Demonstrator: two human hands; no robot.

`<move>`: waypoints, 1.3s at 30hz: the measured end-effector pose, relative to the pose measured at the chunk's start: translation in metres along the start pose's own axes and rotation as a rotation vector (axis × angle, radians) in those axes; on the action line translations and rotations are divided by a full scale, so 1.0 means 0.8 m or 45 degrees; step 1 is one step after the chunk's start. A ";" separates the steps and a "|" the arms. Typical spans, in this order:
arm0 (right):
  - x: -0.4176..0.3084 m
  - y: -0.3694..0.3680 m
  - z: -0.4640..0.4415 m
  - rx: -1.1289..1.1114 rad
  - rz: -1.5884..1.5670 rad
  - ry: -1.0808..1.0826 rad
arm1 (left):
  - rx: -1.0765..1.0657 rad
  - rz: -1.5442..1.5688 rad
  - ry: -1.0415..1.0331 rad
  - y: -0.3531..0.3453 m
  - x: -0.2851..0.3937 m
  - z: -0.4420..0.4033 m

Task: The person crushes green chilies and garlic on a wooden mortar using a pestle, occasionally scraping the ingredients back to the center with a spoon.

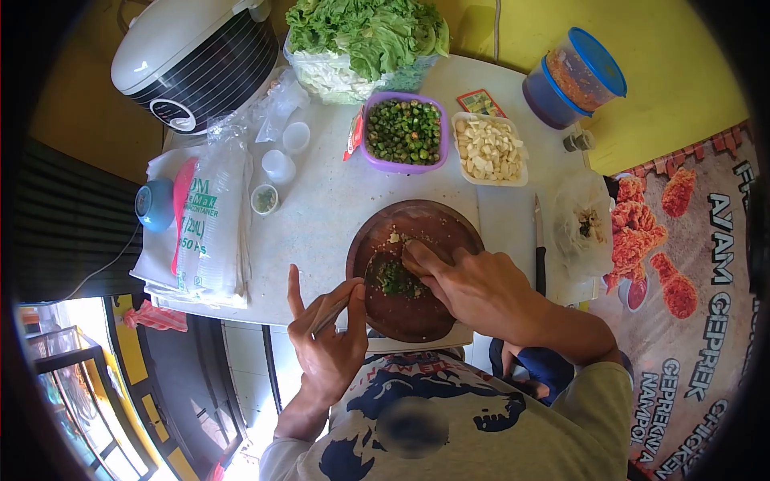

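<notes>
As I watch through the head view, the left hand (327, 341) pinches a slim metallic utensil (331, 317) at the round brown dish (409, 322) on the white table (313, 228). The right hand (481, 290) curls inside, beside chopped green bits (395, 280); its grip I cannot tell.

Yellow wall (513, 28) behind a white table (313, 192)

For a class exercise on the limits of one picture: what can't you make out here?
All in the head view:
- Thin tool: mostly hidden by the left hand, so its kind is unclear.
- Anything under the right hand's fingertips: hidden by the fingers.
- Dark bits at the table's right: too small to identify.
- Poster lettering: cut off at the right edge.
</notes>
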State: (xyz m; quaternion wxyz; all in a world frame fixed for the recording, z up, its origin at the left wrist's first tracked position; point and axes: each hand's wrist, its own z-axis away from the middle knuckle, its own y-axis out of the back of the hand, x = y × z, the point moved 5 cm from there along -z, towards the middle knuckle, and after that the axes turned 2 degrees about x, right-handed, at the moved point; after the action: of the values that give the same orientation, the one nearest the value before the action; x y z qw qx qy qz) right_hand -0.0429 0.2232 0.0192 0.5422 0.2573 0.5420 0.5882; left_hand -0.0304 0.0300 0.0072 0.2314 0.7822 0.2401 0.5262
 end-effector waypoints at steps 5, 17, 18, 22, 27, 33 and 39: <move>0.000 -0.001 -0.002 0.081 0.059 0.007 | 0.001 -0.005 -0.026 0.004 0.004 -0.002; 0.035 0.007 -0.044 0.056 -0.373 0.114 | 0.094 -0.010 0.071 0.009 -0.007 0.001; 0.024 0.011 -0.041 0.050 -0.369 0.114 | 0.095 -0.006 0.069 0.009 -0.007 0.001; -0.008 0.005 -0.022 0.012 0.030 0.103 | 0.113 -0.011 0.015 0.009 -0.013 0.000; -0.007 0.004 -0.013 -0.016 0.007 0.035 | 0.112 -0.015 0.009 0.009 -0.009 -0.003; 0.033 -0.001 -0.014 0.030 -0.276 0.174 | 0.097 0.011 0.008 0.005 -0.011 -0.002; 0.082 -0.003 0.028 -0.085 -1.213 -0.249 | 0.103 0.068 -0.075 -0.014 -0.003 -0.007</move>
State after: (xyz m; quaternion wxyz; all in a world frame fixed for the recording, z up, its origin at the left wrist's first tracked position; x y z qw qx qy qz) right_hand -0.0399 0.2907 0.0044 0.8076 0.0170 0.5267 0.2647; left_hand -0.0377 0.0381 0.0003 0.1924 0.8122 0.2333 0.4989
